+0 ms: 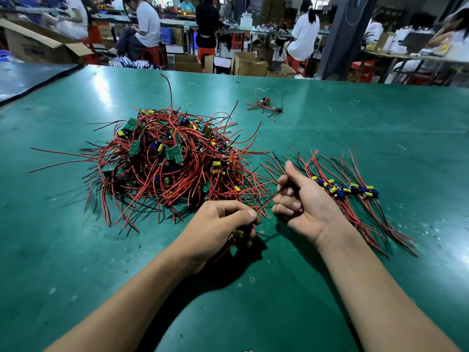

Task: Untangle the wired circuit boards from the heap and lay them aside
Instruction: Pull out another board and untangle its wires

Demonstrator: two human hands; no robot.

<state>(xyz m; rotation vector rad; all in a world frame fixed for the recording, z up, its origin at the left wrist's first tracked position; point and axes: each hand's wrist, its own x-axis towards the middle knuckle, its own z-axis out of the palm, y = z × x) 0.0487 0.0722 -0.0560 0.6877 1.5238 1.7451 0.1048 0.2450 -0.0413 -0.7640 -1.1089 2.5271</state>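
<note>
A big tangled heap (167,158) of small green circuit boards with red and black wires lies left of centre on the green table (330,118). To the right, a sorted row of wired boards (347,189) lies with wires roughly parallel. My left hand (223,224) grips one wired board, its yellow capacitor (238,234) showing under the fingers, and pinches its red wire (266,203). That wire runs up to my right hand (302,201), palm up, whose curled fingers pinch its far end just beside the sorted row.
A small separate cluster of wired boards (266,105) lies farther back, with a yellow rubber band (190,104) near it. Beyond the table's far edge stand cardboard boxes (248,63), red stools and several seated people at other benches.
</note>
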